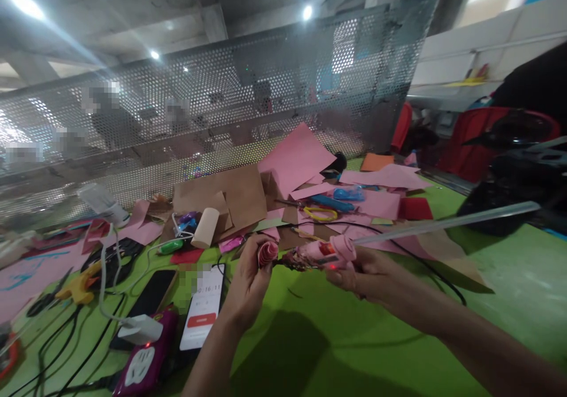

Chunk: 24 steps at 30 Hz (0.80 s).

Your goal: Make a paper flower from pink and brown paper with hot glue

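My left hand (251, 276) is closed around a small rolled pink paper coil (267, 254), its spiral end facing up. In my right hand (361, 276) is a pink hot glue gun (325, 252) with a lit red light on its side. A long clear glue stick (447, 224) juts from the gun's back toward the right. The gun's dark, crusted nozzle (290, 260) points left at the paper coil, very close to it; whether they touch I cannot tell. Both hands are above the green table (283, 338).
Pink paper sheets (296, 155), brown card (221, 199) and yellow-handled scissors (319, 212) lie at the back. Left are a phone showing a timer (204, 308), a dark phone (153, 296), a purple power strip (144, 355), cables and a yellow glue gun (80, 285). A perforated metal screen (266, 101) stands behind.
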Available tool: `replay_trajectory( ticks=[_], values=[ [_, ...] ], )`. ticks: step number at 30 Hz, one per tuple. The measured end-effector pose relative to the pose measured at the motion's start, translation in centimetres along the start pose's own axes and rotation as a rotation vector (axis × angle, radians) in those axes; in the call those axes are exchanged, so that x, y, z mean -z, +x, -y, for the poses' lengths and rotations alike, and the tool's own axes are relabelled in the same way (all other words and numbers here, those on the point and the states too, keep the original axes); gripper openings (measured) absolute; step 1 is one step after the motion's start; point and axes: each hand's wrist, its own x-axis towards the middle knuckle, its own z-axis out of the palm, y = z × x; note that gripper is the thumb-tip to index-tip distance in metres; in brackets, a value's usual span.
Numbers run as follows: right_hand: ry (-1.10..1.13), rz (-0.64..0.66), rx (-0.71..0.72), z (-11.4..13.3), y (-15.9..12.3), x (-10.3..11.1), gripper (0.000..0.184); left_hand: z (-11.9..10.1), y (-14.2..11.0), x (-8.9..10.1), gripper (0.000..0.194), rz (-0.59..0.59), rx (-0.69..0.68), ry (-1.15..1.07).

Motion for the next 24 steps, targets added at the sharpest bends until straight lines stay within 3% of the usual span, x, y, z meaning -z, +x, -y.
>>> replay_trajectory(
  ticks=[14,24],
  values=[
    [-0.047,-0.052,-0.027,-0.7,0.2,-0.1,0.047,0.8,0.0,-0.1,0.023,-0.007,0.007,-0.056],
    [-0.026,0.017,-0.01,0.1,-0.1,-0.2,0.041,1.1,-0.1,0.0,0.022,0.014,0.015,-0.087]
  ],
)
